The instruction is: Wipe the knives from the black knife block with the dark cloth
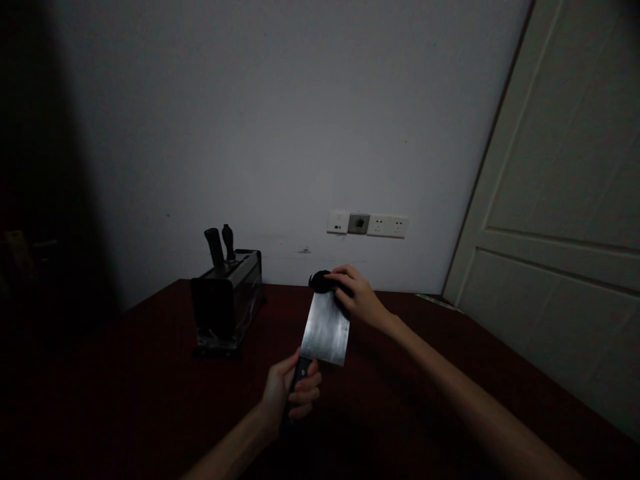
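Observation:
My left hand (295,390) is wrapped round the dark handle of a cleaver (326,330), whose broad steel blade points away from me above the table. At the far end of the blade, my right hand (353,293) is closed on a black cloth (321,281), which is bunched against the metal. The dim light leaves the cloth's exact shape unclear. To the left of both hands stands a knife block (225,300) with two black-handled pieces upright in its top.
The dark red table (400,400) reaches back to a pale wall. Sockets (367,224) sit on that wall above the table. A thin flat strip (439,302) lies near the back right edge, beside a white door (555,220).

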Motion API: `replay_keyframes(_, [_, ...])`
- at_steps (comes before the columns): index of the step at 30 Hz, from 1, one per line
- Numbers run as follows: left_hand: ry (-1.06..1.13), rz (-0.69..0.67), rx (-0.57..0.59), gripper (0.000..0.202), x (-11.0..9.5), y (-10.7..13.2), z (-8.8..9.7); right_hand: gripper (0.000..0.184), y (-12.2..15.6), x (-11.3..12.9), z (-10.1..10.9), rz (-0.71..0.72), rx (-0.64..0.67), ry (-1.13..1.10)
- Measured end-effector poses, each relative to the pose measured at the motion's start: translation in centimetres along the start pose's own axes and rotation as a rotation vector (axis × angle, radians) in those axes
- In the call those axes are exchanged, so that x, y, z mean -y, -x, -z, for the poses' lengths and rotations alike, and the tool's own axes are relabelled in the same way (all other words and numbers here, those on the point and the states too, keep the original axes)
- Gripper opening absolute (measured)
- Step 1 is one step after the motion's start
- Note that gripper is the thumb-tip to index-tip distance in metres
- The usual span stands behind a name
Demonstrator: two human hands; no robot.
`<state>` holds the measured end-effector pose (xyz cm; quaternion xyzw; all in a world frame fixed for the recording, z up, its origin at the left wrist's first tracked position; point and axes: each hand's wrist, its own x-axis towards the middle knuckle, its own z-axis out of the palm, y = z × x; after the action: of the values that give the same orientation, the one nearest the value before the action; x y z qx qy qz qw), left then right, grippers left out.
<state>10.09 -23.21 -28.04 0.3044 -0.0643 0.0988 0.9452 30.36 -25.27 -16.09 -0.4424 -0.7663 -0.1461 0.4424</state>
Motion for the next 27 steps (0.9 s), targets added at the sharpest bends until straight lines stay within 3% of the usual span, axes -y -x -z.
replay_keyframes(4, [-0.006, 0.004, 0.024, 0.031, -0.1, 0.1, -0.7, 0.028, -0.1, 0.2, 0.0, 0.006, 0.037, 0.021])
replay_keyframes(8, [-0.004, 0.008, 0.052, 0.032, -0.2, 0.3, -0.9, 0.015, 1.3, 2.9, -0.5, -0.037, 0.025, -0.034])
replay_keyframes(12, [-0.001, -0.038, 0.089, 0.027, -0.2, 0.4, -0.5, 0.014, 4.2, 6.8, -1.8, 0.016, 0.207, -0.11])
replay_keyframes(14, [-0.002, -0.053, 0.099, 0.025, -0.2, 0.3, -0.4, 0.019, 4.8, 7.5, -2.1, 0.025, 0.274, -0.119])
replay_keyframes(16, [-0.004, -0.038, 0.105, 0.028, -0.1, 0.3, -0.6, 0.028, 4.1, 6.8, -1.8, 0.006, 0.259, -0.089])
replay_keyframes(18, [-0.004, -0.012, 0.122, 0.033, 0.0, 0.2, -0.9, 0.033, 2.5, 4.9, -1.2, -0.02, 0.16, -0.024])
replay_keyframes(22, [0.001, 0.015, 0.126, 0.034, 0.2, 0.2, -1.6, 0.025, -0.2, 1.4, -0.4, -0.032, -0.06, 0.075])
replay_keyframes(24, [0.007, 0.02, 0.125, 0.033, 0.3, 0.3, -1.7, 0.024, 0.3, 1.6, -0.7, -0.014, -0.062, 0.061])
replay_keyframes(27, [0.025, 0.009, 0.113, 0.031, 0.3, 0.3, -1.2, 0.022, 3.1, 4.5, -1.6, 0.002, 0.055, -0.02])
